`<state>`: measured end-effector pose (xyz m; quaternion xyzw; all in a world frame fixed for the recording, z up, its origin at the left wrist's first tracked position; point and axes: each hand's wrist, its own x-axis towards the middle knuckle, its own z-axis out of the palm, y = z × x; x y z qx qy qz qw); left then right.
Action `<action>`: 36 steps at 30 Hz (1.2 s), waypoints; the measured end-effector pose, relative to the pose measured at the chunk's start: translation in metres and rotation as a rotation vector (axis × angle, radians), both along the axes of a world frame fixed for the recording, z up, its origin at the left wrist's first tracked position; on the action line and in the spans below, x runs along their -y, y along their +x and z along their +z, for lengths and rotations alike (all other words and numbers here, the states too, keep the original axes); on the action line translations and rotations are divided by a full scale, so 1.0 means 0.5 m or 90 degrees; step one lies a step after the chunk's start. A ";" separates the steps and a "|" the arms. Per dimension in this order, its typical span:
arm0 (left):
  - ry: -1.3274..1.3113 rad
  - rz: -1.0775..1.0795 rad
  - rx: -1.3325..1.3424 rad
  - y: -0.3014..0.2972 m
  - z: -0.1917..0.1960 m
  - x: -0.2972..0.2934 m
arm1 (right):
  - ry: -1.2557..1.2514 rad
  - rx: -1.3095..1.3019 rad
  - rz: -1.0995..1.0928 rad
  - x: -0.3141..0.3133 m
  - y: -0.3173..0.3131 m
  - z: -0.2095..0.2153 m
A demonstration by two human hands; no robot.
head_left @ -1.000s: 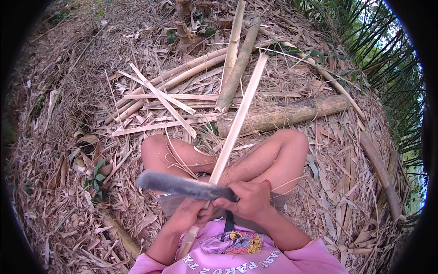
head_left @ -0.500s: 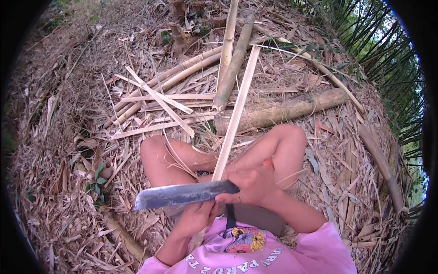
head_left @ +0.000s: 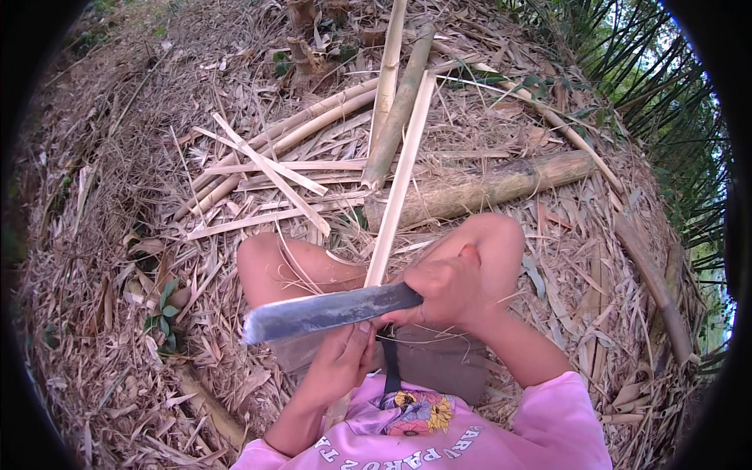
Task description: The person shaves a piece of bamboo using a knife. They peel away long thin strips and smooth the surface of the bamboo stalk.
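Observation:
My right hand (head_left: 448, 288) is closed round the handle of a machete (head_left: 333, 310), whose wide grey blade points left across my lap. Beneath the blade runs a long pale bamboo strip (head_left: 401, 176), slanting from my body up and away past my crossed legs. Below the blade, my left hand (head_left: 343, 362) is closed on the near part of this strip, its thumb on top. The blade hides the stretch of strip under it, so I cannot tell exactly where the edge touches. Thin curled shavings (head_left: 301, 270) lie on my left leg.
Split bamboo strips (head_left: 270, 166) lie crossed ahead on the left. A thick bamboo log (head_left: 501, 185) lies beyond my knees, with a bamboo pole (head_left: 401, 113) leading away from it. Dry leaves cover the ground; a cut stump (head_left: 304, 55) stands far off, bamboo stems (head_left: 658, 86) far right.
My right hand and the machete have moved a little away from my body and to the right along the strip. The strip's far end has shifted slightly left. My left hand keeps its grip.

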<state>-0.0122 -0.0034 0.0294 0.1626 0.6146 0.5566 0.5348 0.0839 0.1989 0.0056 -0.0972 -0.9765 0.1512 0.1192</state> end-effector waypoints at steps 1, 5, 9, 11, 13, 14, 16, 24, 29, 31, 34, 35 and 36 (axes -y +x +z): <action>-0.005 -0.001 -0.005 0.003 -0.005 0.006 | 0.042 0.002 0.004 -0.008 -0.001 0.008; -0.047 -0.026 -0.012 0.004 -0.001 0.022 | -0.032 0.026 -0.158 -0.070 -0.002 -0.019; -0.033 -0.021 0.005 0.006 -0.013 0.009 | 0.028 0.009 -0.025 -0.014 0.002 0.020; -0.037 -0.019 -0.001 0.000 -0.002 0.009 | 0.056 0.007 -0.018 -0.036 -0.002 0.025; -0.051 -0.018 -0.023 -0.011 -0.009 0.023 | 0.049 -0.031 -0.043 -0.067 -0.003 0.006; -0.058 -0.032 -0.005 -0.017 -0.007 0.029 | 0.005 -0.023 -0.097 -0.087 -0.004 -0.004; -0.068 -0.060 0.024 -0.025 0.001 0.038 | -0.083 -0.016 -0.206 -0.129 -0.004 -0.017; -0.060 -0.028 0.057 -0.023 -0.001 0.055 | 0.017 -0.086 0.018 -0.015 -0.023 0.016; -0.089 -0.017 0.078 -0.039 0.001 0.084 | 0.099 -0.111 -0.016 -0.081 -0.042 -0.027; -0.086 -0.002 0.081 -0.034 0.003 0.103 | -0.032 -0.065 -0.106 -0.135 -0.062 -0.048; -0.106 0.000 0.116 -0.026 -0.004 0.112 | -0.028 -0.020 -0.153 -0.148 -0.060 -0.056; -0.111 -0.003 0.100 -0.022 -0.009 0.113 | 0.011 -0.018 -0.151 -0.143 -0.067 -0.050; -0.117 -0.006 0.085 -0.016 -0.018 0.114 | 0.015 -0.022 -0.150 -0.149 -0.072 -0.045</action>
